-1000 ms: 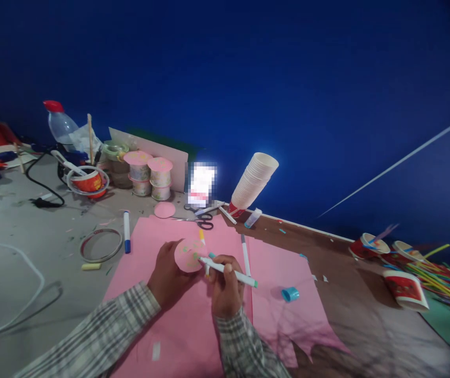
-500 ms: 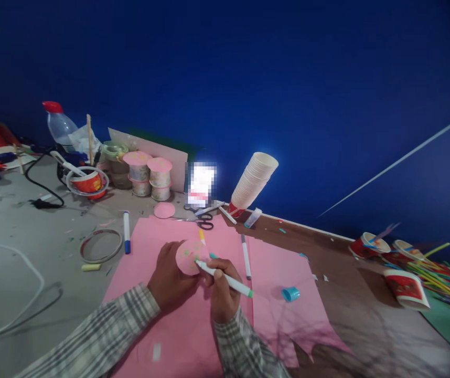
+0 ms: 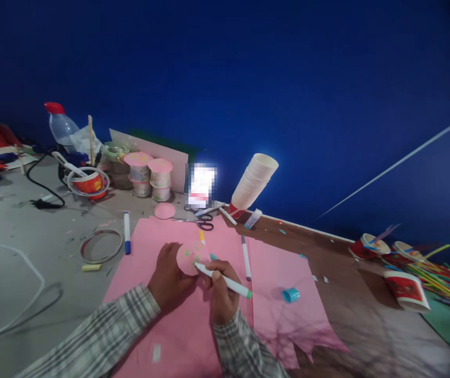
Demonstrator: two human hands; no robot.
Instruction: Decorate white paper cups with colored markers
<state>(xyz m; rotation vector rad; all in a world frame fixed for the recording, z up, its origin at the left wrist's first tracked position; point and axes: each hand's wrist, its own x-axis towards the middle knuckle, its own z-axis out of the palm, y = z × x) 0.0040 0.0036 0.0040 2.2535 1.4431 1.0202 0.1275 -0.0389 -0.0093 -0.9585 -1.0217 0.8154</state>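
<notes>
My left hand [image 3: 172, 281] is closed around a pink paper disc [image 3: 188, 256] with small green and yellow marks on its face; whatever lies beneath the disc is hidden. In my right hand [image 3: 224, 291] is a white marker [image 3: 231, 283] with a green end, its tip at the disc's lower right edge. Both hands are above a pink paper sheet [image 3: 142, 262]. Just beyond the disc a yellow-ended marker [image 3: 202, 237] is partly covered. A grey-capped marker [image 3: 246, 257] rests to the right of my right hand.
Scissors [image 3: 206, 222] lie behind the paper, near a stack of paper cups [image 3: 252, 184]. Paper-topped spools [image 3: 161, 178] stand at the back left. A tape roll [image 3: 101, 247] and blue-capped marker [image 3: 127, 233] lie left. Rightward are a blue tape piece [image 3: 290, 295] and a tipped cup [image 3: 406, 290].
The marker tip has shifted slightly left and down on the disc, with my right hand moving a little. My left hand keeps its hold almost unchanged.
</notes>
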